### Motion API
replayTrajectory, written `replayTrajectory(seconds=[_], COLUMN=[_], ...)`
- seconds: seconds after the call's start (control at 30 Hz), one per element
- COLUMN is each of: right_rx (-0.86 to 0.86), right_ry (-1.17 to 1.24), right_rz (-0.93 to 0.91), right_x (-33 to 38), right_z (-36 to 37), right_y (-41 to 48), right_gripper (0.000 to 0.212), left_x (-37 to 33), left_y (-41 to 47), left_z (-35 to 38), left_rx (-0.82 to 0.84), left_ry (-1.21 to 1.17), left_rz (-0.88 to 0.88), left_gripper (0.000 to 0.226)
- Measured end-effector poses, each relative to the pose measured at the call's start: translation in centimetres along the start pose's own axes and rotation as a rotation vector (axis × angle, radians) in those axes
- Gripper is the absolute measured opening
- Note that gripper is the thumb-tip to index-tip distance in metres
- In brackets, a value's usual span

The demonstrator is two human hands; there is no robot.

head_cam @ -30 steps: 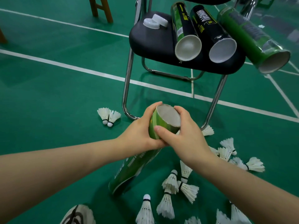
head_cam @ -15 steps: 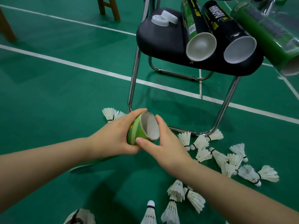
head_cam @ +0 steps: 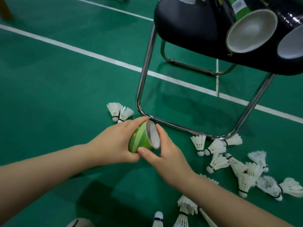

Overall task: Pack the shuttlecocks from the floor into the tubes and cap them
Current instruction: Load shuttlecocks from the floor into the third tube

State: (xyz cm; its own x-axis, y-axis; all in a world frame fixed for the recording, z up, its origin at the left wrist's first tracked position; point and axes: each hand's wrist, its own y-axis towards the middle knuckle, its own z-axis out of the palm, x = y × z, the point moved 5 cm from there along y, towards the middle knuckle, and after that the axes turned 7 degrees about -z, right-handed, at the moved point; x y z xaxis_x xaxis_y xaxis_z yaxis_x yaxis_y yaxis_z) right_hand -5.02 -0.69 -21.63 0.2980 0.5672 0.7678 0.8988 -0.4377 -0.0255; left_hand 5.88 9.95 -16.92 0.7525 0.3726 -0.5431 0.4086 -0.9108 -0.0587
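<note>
The left hand [head_cam: 114,143] comes in from the left and grips the green tube [head_cam: 139,140]. Its fingers curl over the top of the tube and its thumb goes under it. Just above this hand, two shuttlecocks [head_cam: 118,111] lie on the green floor [head_cam: 49,95]. They touch each other, with their round tips toward the hand.

The tube is held between the two hands, low over the floor and close to the bent metal leg [head_cam: 145,76] of a chair. Only its open end shows. The rest is hidden behind the left hand. It is green with lighter green stripes. Its rim is pale and its inside is a whitish grey. The open end points to the right.

The right hand [head_cam: 165,158] holds the tube too. Its thumb presses on the low side, and its fingers curve round the far side of the rim. The two hands are close together.

Farther right is the black chair seat [head_cam: 188,25]. An open tube [head_cam: 250,30] lies on it. Below, a heap of shuttlecocks [head_cam: 242,174] lies on the floor, right of the right hand.
</note>
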Motion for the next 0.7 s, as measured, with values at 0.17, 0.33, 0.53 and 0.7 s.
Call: replayTrajectory(seconds=[0.17, 0.33, 0.53, 0.7], right_rx=[0.035, 0.072, 0.194, 0.042], right_ry=[0.072, 0.099, 0.007, -0.144], right_rz=[0.043, 0.040, 0.212, 0.451], right_x=[-0.6, -0.3, -6.0, -13.8], right_z=[-1.0, -2.2, -4.4, -7.5], right_y=[-0.7, -1.1, -1.7, -1.0], right_gripper=[0.094, 0.098, 0.089, 0.052], left_x=[-1.1, -1.7, -3.0, -4.8], left_y=[1.6, 2.5, 4.4, 7.1], left_z=[0.9, 1.2, 2.6, 5.1], left_rx=[0.021, 0.036, 0.148, 0.227], left_ry=[0.028, 0.022, 0.068, 0.118], left_rz=[0.014, 0.005, 0.008, 0.031], left_gripper=[0.095, 0.095, 0.098, 0.097])
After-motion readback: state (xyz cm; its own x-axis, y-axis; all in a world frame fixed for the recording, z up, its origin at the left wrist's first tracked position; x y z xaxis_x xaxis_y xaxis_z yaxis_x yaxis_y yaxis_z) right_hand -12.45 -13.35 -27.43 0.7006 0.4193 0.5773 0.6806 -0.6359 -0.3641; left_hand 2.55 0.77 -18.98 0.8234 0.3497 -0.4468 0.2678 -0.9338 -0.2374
